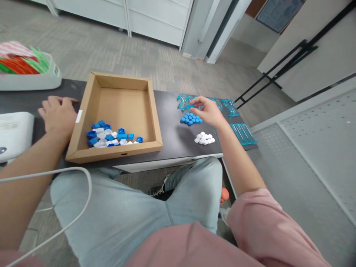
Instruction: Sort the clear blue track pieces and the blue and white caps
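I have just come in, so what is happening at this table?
A person's right hand hovers by a cluster of blue pieces; whether it holds one is unclear. A white cluster lies nearer the person. The left hand is beside a cardboard box, where blue and white pieces lie mixed along the near side.

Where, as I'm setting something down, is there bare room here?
Bare: tabletop between the cardboard box and the blue pieces and white hexagonal pieces; also the box's far floor. Crowded: the box's near side, with mixed blocks; the tabletop's right end, with teal plastic tubes and the right hand; left of the box, the left hand.
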`<control>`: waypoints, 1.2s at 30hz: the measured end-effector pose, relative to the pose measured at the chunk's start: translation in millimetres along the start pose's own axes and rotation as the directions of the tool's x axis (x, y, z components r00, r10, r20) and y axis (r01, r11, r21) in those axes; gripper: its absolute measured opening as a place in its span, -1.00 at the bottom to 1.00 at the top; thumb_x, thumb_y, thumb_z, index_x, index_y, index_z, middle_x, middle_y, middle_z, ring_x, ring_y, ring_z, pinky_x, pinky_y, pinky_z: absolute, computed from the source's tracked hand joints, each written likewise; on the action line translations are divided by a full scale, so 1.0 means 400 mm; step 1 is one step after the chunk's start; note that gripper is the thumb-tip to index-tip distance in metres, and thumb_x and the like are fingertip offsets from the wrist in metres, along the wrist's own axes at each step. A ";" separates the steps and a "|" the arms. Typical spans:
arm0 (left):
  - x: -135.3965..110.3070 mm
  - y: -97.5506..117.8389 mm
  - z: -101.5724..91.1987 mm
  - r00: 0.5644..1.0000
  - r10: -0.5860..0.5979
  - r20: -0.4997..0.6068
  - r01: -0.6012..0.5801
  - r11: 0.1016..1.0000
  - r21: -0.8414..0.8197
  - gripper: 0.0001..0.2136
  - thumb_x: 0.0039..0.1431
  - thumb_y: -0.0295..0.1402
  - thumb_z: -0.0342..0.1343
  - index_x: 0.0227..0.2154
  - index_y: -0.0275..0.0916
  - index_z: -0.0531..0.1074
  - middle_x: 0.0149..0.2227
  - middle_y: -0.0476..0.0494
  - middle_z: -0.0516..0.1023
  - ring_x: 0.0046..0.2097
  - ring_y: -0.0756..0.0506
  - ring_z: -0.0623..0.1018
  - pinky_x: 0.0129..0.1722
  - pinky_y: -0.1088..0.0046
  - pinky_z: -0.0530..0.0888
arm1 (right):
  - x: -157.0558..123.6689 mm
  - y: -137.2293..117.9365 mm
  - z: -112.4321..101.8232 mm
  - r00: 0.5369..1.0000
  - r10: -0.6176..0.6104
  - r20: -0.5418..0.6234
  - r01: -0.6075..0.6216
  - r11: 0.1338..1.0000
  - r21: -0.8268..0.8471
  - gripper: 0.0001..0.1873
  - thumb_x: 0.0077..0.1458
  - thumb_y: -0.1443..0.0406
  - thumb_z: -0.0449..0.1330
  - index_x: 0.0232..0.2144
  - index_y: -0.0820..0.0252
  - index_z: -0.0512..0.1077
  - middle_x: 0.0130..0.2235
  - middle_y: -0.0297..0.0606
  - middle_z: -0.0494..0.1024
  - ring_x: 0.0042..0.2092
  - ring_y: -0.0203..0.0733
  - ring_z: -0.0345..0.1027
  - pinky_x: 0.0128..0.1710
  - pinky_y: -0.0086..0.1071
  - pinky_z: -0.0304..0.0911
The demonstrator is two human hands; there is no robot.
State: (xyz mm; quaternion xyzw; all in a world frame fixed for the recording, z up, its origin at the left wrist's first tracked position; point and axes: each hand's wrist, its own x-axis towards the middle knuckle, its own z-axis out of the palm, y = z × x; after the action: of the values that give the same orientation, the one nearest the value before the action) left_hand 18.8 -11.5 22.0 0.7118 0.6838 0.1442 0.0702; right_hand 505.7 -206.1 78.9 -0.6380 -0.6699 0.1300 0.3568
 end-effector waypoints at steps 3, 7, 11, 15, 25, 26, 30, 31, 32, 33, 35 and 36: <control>-0.003 0.005 -0.006 1.000 -0.006 0.009 0.006 1.000 0.016 -0.34 0.49 -0.29 -0.25 0.43 -0.52 0.48 0.48 -0.79 0.30 0.52 -0.69 0.30 0.49 -0.40 0.28 | -0.017 0.103 -0.039 0.983 0.135 -0.122 -0.136 0.991 0.001 -0.72 0.13 0.16 0.45 -0.14 0.08 0.56 -0.09 -0.19 0.72 -0.14 -0.07 0.57 -0.04 -0.17 0.50; -0.006 0.008 -0.011 1.000 0.005 0.010 -0.005 1.000 0.020 -0.32 0.47 -0.26 -0.25 0.42 -0.54 0.48 0.48 -0.83 0.28 0.51 -0.72 0.29 0.48 -0.43 0.28 | -0.025 0.178 -0.012 0.952 0.242 -0.189 -0.248 0.969 -0.010 -0.72 0.08 0.17 0.47 -0.21 0.06 0.50 -0.17 -0.22 0.72 -0.18 -0.08 0.58 -0.04 -0.16 0.52; -0.008 0.008 -0.011 1.000 0.007 0.008 -0.008 1.000 0.017 -0.30 0.46 -0.26 -0.28 0.42 -0.56 0.47 0.48 -0.83 0.27 0.52 -0.73 0.28 0.48 -0.43 0.28 | -0.025 0.206 0.028 0.942 0.299 -0.153 -0.310 0.949 -0.054 -0.73 0.10 0.16 0.49 -0.24 0.07 0.53 -0.19 -0.21 0.76 -0.18 -0.05 0.61 -0.04 -0.15 0.54; -0.002 -0.002 -0.001 1.000 0.011 -0.009 -0.011 1.000 0.009 -0.32 0.48 -0.24 -0.28 0.41 -0.48 0.49 0.47 -0.78 0.30 0.50 -0.70 0.29 0.46 -0.44 0.29 | -0.029 0.217 0.038 0.945 0.323 -0.058 -0.328 0.939 -0.108 -0.81 0.21 0.13 0.43 -0.26 0.07 0.57 -0.20 -0.19 0.78 -0.15 -0.01 0.64 0.01 -0.13 0.53; 0.004 -0.006 0.006 1.000 0.017 -0.008 -0.017 1.000 0.017 -0.32 0.47 -0.25 -0.25 0.42 -0.51 0.49 0.45 -0.82 0.30 0.49 -0.71 0.30 0.45 -0.44 0.29 | -0.057 0.199 0.030 0.953 0.294 -0.071 -0.299 0.950 -0.088 -0.76 0.36 0.10 0.28 -0.07 0.09 0.58 -0.01 -0.10 0.79 0.03 0.05 0.64 0.17 -0.05 0.52; 0.003 -0.006 0.005 1.000 0.018 -0.007 -0.018 1.000 0.017 -0.32 0.47 -0.25 -0.25 0.42 -0.51 0.48 0.45 -0.81 0.30 0.49 -0.71 0.30 0.45 -0.43 0.29 | -0.059 0.190 0.032 0.957 0.276 -0.086 -0.284 0.954 -0.093 -0.75 0.36 0.09 0.28 -0.05 0.09 0.58 0.01 -0.08 0.78 0.05 0.07 0.63 0.19 -0.01 0.51; 0.001 -0.005 0.001 1.000 0.021 0.000 -0.021 1.000 0.016 -0.36 0.50 -0.26 -0.23 0.42 -0.49 0.48 0.47 -0.77 0.30 0.48 -0.66 0.30 0.46 -0.36 0.29 | -0.050 0.099 0.057 0.988 0.086 -0.124 -0.103 0.985 -0.135 -0.72 0.42 0.04 0.30 -0.01 0.05 0.59 0.06 -0.07 0.74 0.11 0.12 0.60 0.28 0.06 0.45; 0.001 -0.005 0.000 1.000 0.019 0.007 -0.019 1.000 0.018 -0.37 0.51 -0.27 -0.23 0.42 -0.47 0.48 0.47 -0.75 0.31 0.48 -0.64 0.30 0.46 -0.34 0.29 | -0.041 0.057 0.070 0.995 0.020 -0.097 -0.031 0.993 -0.114 -0.72 0.44 0.04 0.30 0.02 0.05 0.60 0.05 -0.08 0.73 0.09 0.10 0.60 0.25 0.03 0.45; 0.001 -0.005 -0.001 1.000 0.015 0.015 -0.016 1.000 0.019 -0.38 0.53 -0.26 -0.22 0.43 -0.45 0.48 0.47 -0.73 0.31 0.48 -0.62 0.31 0.46 -0.32 0.29 | -0.030 0.008 0.088 0.998 -0.051 -0.048 0.048 0.996 -0.081 -0.71 0.47 0.04 0.29 0.04 0.05 0.60 0.03 -0.09 0.73 0.06 0.08 0.60 0.20 -0.02 0.46; 0.002 -0.004 -0.002 1.000 0.013 0.023 -0.013 1.000 0.020 -0.39 0.54 -0.26 -0.21 0.43 -0.43 0.48 0.48 -0.72 0.31 0.47 -0.60 0.31 0.46 -0.30 0.29 | -0.017 -0.047 0.110 0.992 -0.125 0.019 0.126 0.991 -0.041 -0.71 0.49 0.05 0.28 0.07 0.07 0.60 0.01 -0.11 0.72 0.03 0.04 0.60 0.15 -0.07 0.46; 0.002 -0.003 -0.005 0.999 0.010 0.035 -0.011 1.000 0.021 -0.40 0.54 -0.26 -0.18 0.44 -0.42 0.47 0.48 -0.71 0.30 0.47 -0.59 0.30 0.46 -0.28 0.28 | 0.015 -0.164 0.168 0.942 -0.272 0.196 0.277 0.961 0.004 -0.74 0.50 0.11 0.29 0.08 0.09 0.61 -0.01 -0.15 0.73 -0.03 -0.03 0.60 0.09 -0.15 0.41; 0.001 -0.002 -0.005 0.999 0.009 0.036 -0.010 1.000 0.017 -0.40 0.54 -0.26 -0.17 0.45 -0.42 0.46 0.48 -0.71 0.30 0.47 -0.59 0.30 0.46 -0.27 0.27 | 0.032 -0.219 0.204 0.900 -0.327 0.288 0.339 0.941 0.007 -0.78 0.51 0.17 0.29 0.06 0.11 0.63 -0.01 -0.16 0.73 -0.04 -0.05 0.60 0.08 -0.17 0.38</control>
State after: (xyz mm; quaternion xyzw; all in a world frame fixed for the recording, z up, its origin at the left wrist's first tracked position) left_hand 17.3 -11.2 23.8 0.7182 0.6802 0.1259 0.0758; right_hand 387.3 -184.4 79.8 -0.4964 -0.8159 0.1431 0.2598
